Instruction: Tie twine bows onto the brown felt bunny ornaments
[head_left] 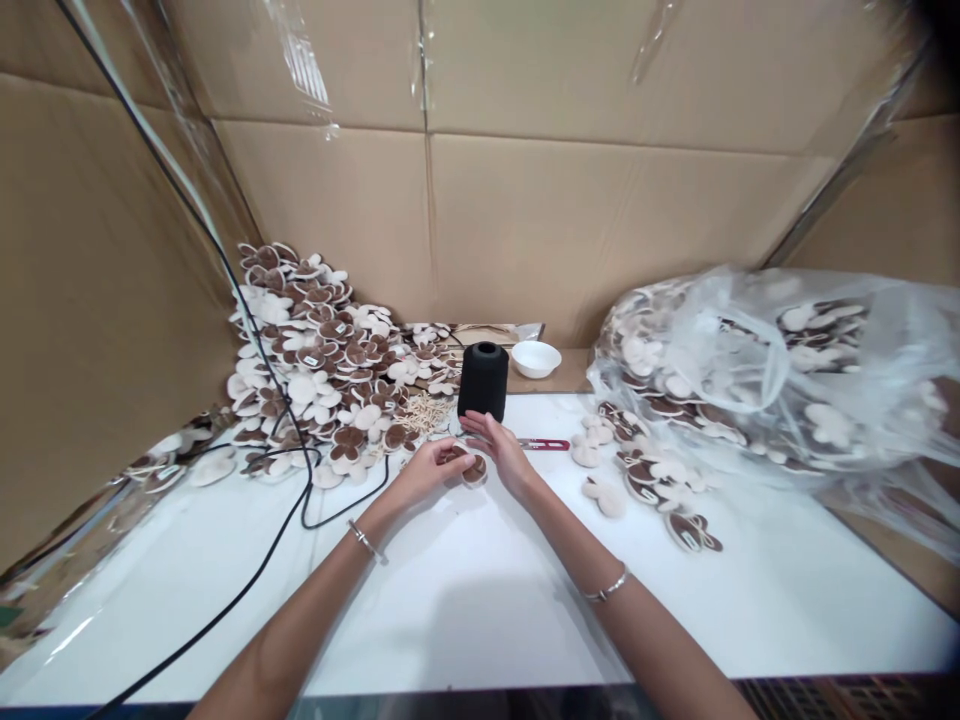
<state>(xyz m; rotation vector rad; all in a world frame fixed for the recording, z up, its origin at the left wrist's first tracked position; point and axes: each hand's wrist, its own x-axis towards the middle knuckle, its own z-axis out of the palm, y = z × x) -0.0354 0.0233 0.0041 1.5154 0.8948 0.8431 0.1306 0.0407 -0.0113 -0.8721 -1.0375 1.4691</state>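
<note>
Between the thumb and fingers of my left hand (426, 474) is a small brown plush piece (474, 472) with a pale edge, held just above the white table. My right hand (507, 458) is beside it, fingers stretched out and pointing to the left, close to the piece. Whether a thread or needle runs between the hands is too small to make out. Right behind my hands stands a black cone of thread (484, 380). Red-handled thread snips (551, 444) lie to the right of my right hand, their tips partly hidden.
A tall heap of brown and cream plush pieces (307, 345) fills the back left. Black cables (281, 520) cross the left side. Behind stands a white bowl (535, 358). At right lie loose plush pieces (645, 475) and a full clear plastic bag (765, 375). Cardboard walls (600, 220) enclose the table.
</note>
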